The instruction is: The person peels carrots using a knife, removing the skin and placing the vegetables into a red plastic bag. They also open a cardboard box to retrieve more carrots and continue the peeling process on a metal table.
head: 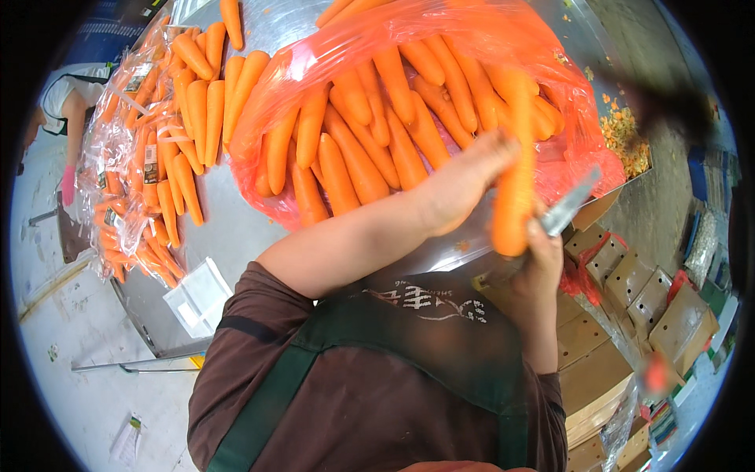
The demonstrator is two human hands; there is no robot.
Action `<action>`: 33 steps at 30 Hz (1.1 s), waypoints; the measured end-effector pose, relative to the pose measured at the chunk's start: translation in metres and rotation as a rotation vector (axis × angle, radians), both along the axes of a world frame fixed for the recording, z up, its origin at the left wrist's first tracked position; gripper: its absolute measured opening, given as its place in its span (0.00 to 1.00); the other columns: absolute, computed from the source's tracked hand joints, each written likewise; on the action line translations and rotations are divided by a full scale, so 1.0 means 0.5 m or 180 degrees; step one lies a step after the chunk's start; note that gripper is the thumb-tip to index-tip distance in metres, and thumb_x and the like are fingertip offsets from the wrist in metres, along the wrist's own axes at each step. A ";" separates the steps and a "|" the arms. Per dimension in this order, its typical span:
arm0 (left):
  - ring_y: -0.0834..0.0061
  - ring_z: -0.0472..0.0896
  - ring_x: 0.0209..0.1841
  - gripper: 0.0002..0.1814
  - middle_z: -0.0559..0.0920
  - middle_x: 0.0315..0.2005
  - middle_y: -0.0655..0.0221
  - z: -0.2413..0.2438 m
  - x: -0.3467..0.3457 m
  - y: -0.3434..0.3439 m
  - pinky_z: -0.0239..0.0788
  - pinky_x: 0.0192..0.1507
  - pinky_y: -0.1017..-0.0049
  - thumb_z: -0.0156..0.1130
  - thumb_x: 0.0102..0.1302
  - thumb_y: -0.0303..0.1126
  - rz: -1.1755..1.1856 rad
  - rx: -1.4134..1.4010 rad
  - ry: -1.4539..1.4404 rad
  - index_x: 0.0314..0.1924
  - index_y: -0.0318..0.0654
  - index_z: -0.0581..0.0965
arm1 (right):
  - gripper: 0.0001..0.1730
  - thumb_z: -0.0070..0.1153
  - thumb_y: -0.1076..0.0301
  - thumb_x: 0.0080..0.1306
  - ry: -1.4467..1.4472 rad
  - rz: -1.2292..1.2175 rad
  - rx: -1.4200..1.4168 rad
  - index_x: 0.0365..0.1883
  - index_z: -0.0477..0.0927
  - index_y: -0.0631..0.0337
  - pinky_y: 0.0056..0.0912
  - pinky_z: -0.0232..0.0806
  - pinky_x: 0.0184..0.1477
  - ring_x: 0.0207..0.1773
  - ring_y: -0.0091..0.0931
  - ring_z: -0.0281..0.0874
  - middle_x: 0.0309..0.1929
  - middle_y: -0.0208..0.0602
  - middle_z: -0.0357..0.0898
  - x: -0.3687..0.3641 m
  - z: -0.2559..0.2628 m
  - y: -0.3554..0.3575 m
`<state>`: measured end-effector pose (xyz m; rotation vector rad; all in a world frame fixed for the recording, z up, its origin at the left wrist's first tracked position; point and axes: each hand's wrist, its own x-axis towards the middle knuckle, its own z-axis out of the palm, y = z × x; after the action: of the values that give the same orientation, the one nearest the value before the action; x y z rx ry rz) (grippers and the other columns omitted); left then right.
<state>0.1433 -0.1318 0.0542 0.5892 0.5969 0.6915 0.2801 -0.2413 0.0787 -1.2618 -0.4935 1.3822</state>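
Observation:
A large orange carrot (513, 203) stands lengthwise in front of me, slightly blurred, its thick end toward my apron. My left hand (486, 162) grips it along its left side. In my right hand (540, 253) is a knife (570, 203) whose blade points up and to the right, away from the carrot. My right thumb lies close to the carrot's lower end; whether it touches is not clear. Behind both hands an open red plastic bag (277, 88) lies on the metal table (215, 236), full of loose carrots (354, 159).
Loose carrots (206, 118) and clear bags of carrots (127, 177) cover the table's left side. Orange and yellowish scraps (628, 138) fill a container at the right. Cardboard boxes (596, 371) stand at my right. Far left, a person's pink-gloved hand (68, 184) shows.

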 end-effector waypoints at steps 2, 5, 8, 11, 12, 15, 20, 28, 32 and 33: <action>0.61 0.77 0.46 0.25 0.78 0.41 0.59 -0.021 -0.004 -0.021 0.71 0.50 0.62 0.59 0.67 0.48 -0.0413 0.1400 0.1162 0.54 0.37 0.73 | 0.33 0.57 0.55 0.68 0.0022 -0.0529 0.0047 0.64 0.66 0.68 0.31 0.75 0.43 0.52 0.32 0.79 0.53 0.45 0.77 0.082 -0.025 -0.039; 0.63 0.78 0.52 0.22 0.79 0.47 0.58 0.017 -0.050 0.015 0.68 0.57 0.66 0.65 0.64 0.41 -0.1239 0.2652 0.2483 0.55 0.40 0.76 | 0.34 0.48 0.48 0.72 0.0792 -0.1230 0.0767 0.65 0.65 0.66 0.23 0.73 0.32 0.53 0.33 0.79 0.58 0.51 0.75 0.244 -0.027 -0.052; 0.58 0.75 0.55 0.19 0.79 0.48 0.59 -0.020 -0.070 0.082 0.67 0.58 0.66 0.64 0.61 0.36 -0.0373 0.4034 0.3174 0.52 0.43 0.80 | 0.32 0.46 0.46 0.73 0.0350 -0.2130 0.0655 0.66 0.66 0.60 0.15 0.66 0.25 0.57 0.31 0.78 0.62 0.48 0.73 0.362 -0.049 -0.040; 0.58 0.73 0.58 0.19 0.77 0.51 0.58 -0.045 -0.056 0.168 0.65 0.60 0.64 0.60 0.60 0.31 -0.0247 0.5124 0.3725 0.53 0.46 0.80 | 0.29 0.53 0.49 0.71 -0.0855 -0.1858 -0.0150 0.64 0.70 0.57 0.17 0.66 0.29 0.58 0.29 0.78 0.60 0.46 0.75 0.275 -0.072 0.004; 0.58 0.72 0.59 0.19 0.75 0.53 0.59 -0.052 -0.051 0.188 0.64 0.60 0.63 0.58 0.61 0.30 -0.0484 0.5340 0.3891 0.54 0.48 0.79 | 0.28 0.57 0.52 0.68 -0.1164 -0.1358 -0.0747 0.62 0.72 0.58 0.22 0.69 0.35 0.56 0.29 0.78 0.58 0.44 0.77 0.195 -0.043 0.032; 0.59 0.70 0.60 0.22 0.72 0.58 0.62 -0.045 -0.016 0.227 0.62 0.62 0.60 0.55 0.62 0.28 -0.1151 0.5889 0.4270 0.56 0.53 0.78 | 0.28 0.66 0.60 0.60 -0.2705 -0.0170 -0.0085 0.56 0.77 0.61 0.37 0.71 0.50 0.50 0.34 0.80 0.50 0.42 0.81 0.097 -0.142 0.064; 0.60 0.69 0.61 0.23 0.72 0.55 0.61 -0.045 -0.006 0.245 0.63 0.60 0.59 0.54 0.60 0.27 -0.1475 0.6271 0.4241 0.56 0.57 0.76 | 0.27 0.69 0.64 0.57 -0.3982 0.0467 0.0167 0.54 0.77 0.62 0.35 0.71 0.53 0.50 0.36 0.80 0.49 0.47 0.80 0.029 -0.171 0.120; 0.65 0.73 0.57 0.16 0.73 0.53 0.66 -0.036 -0.028 0.261 0.68 0.54 0.66 0.56 0.58 0.28 -0.1654 0.6755 0.3768 0.47 0.54 0.76 | 0.24 0.67 0.72 0.59 -0.1338 -0.0231 -0.0426 0.53 0.78 0.70 0.19 0.69 0.36 0.39 0.19 0.78 0.40 0.34 0.82 0.081 -0.111 0.033; 0.66 0.75 0.56 0.22 0.74 0.54 0.66 -0.008 -0.055 0.260 0.71 0.52 0.69 0.61 0.58 0.28 -0.1057 0.6536 0.3559 0.53 0.54 0.75 | 0.25 0.65 0.67 0.60 -0.0655 -0.0666 -0.0394 0.54 0.77 0.70 0.17 0.63 0.23 0.37 0.24 0.82 0.39 0.40 0.83 0.121 -0.026 -0.008; 0.65 0.75 0.55 0.23 0.74 0.54 0.65 0.001 -0.062 0.250 0.72 0.52 0.70 0.63 0.58 0.29 -0.0646 0.6422 0.3340 0.55 0.53 0.74 | 0.30 0.64 0.62 0.61 -0.0474 -0.0631 -0.0326 0.58 0.73 0.70 0.17 0.63 0.22 0.38 0.27 0.83 0.43 0.43 0.82 0.120 -0.004 -0.012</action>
<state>0.1126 -0.0070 0.0545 2.9583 0.5789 0.5483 0.3400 -0.2471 0.0767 -1.4639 -0.3911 1.1646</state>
